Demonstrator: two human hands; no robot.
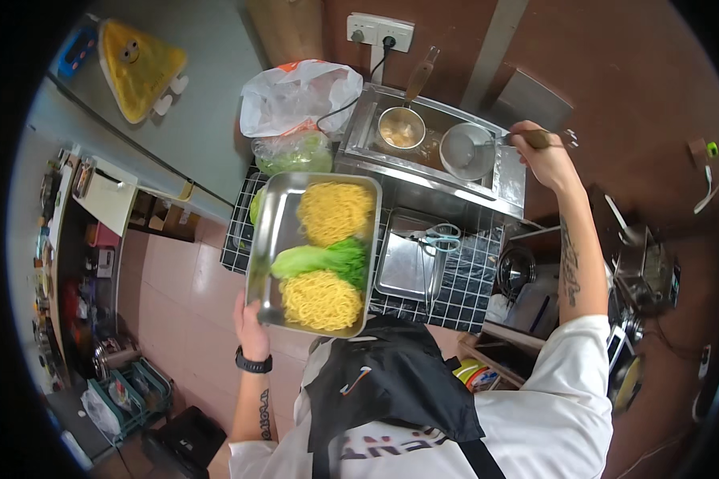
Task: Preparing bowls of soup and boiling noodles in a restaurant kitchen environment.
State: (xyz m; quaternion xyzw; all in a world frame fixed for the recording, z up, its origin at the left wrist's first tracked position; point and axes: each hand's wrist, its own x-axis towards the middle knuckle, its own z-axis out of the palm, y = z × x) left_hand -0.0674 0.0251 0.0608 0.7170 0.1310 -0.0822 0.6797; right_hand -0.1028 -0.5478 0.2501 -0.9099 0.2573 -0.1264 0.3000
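My left hand [251,326] grips the near left corner of a rectangular stainless steel tray [269,239]. Two mounds of yellow noodles [320,299] lie in the tray, with a pale green lettuce leaf [299,261] and darker leafy greens [349,258] between them. My right hand [539,152] is closed round the handle of a strainer [467,151], whose basket sits at the right of a steel cooker with liquid [434,141]. A second strainer [401,127], holding pale pieces of food, rests in the cooker's left part, its handle pointing to the wall.
A smaller metal tray [410,281] with blue-handled scissors [442,238] and tongs lies on the black tiled counter [470,281]. White plastic bags [299,99] and bagged greens [293,154] stand left of the cooker. A wall socket [380,33] with a plugged cable is behind.
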